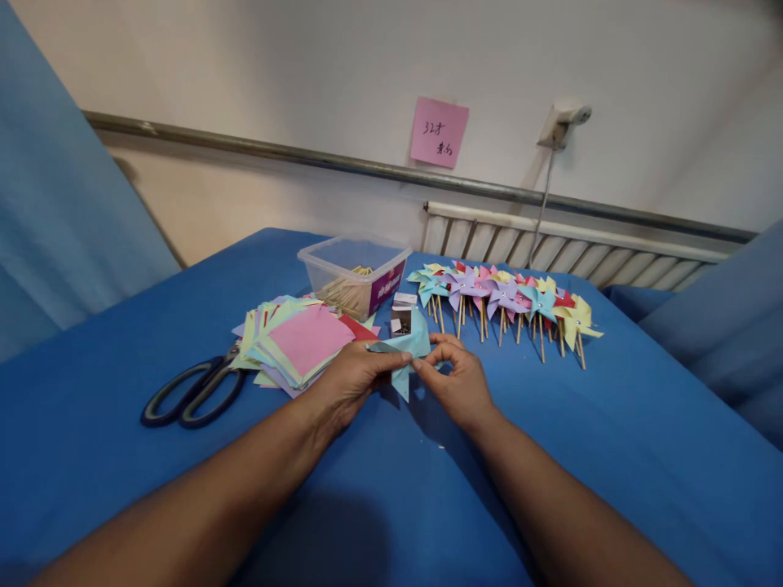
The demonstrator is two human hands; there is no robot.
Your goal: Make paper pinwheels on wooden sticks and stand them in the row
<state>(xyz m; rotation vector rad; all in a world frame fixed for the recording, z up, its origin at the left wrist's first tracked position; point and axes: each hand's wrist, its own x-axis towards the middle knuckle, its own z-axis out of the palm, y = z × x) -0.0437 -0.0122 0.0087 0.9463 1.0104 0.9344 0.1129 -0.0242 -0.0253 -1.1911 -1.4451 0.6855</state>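
Note:
A light blue paper pinwheel point(417, 336) is held up between both hands over the blue cloth. My left hand point(360, 368) grips it from the left, the thumb pressed near its middle. Thumb and fingers of my right hand point(456, 377) pinch at the pinwheel's centre from the right; any small piece between those fingertips is too small to make out. No stick shows on this pinwheel. Just behind it stands a small open box point(401, 319) with small dark metal pieces inside, partly covered by the paper.
Coloured paper squares point(311, 341) lie piled at left beside large scissors point(194, 393). A clear plastic tub point(355, 269) holds wooden sticks. Several finished pinwheels on sticks point(505, 295) lie in a row at right. Behind the table point(550, 456) are a radiator point(489, 238) and a pipe point(294, 156).

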